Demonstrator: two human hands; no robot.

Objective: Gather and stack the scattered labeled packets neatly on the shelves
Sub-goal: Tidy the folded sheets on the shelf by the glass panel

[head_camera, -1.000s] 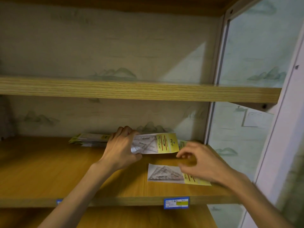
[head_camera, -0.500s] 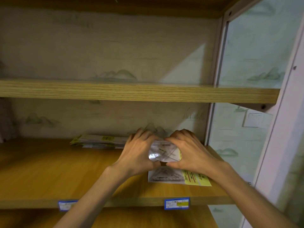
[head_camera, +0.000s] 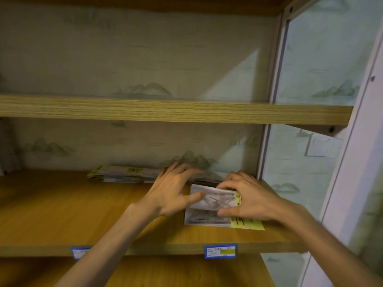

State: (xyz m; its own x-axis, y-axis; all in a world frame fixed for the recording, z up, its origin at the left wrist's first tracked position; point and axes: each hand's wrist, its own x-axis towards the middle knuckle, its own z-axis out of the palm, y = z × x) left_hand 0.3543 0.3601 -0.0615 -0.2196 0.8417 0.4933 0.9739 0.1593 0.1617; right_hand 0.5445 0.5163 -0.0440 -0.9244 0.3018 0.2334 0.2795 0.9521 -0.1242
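A wooden shelving unit with pale landscape-patterned wallpaper behind it fills the view, and the work happens on the light-brown wooden middle shelf [head_camera: 62,208], whose front edge carries a blue-framed price tag [head_camera: 220,251]. Both hands meet over the right part of that shelf. The left hand [head_camera: 172,195] lies with spread, nearly straight fingers, its thumb pressing on the left end of a clear plastic packet with a white-and-yellow label [head_camera: 215,200]; the right hand [head_camera: 246,198] has its fingers and thumb curled round that packet's right, yellow end, so this grip is holding the packet while the left only steadies it. The packet's long axis runs left to right, straight between the two hands. Just below and nearer the viewer than both hands lies a second clear packet with a yellow label end [head_camera: 223,220], flat on the shelf, same axis, partly covered by the held one; the right hand is touching or almost touching its far edge, I cannot tell which. Up and to the left of the left hand, against the back wall, sits a flat stack of similar yellow-labelled packets [head_camera: 122,175]. I judge that stack to be the goal, so the left hand is the nearer one for carrying the packet leftward and back
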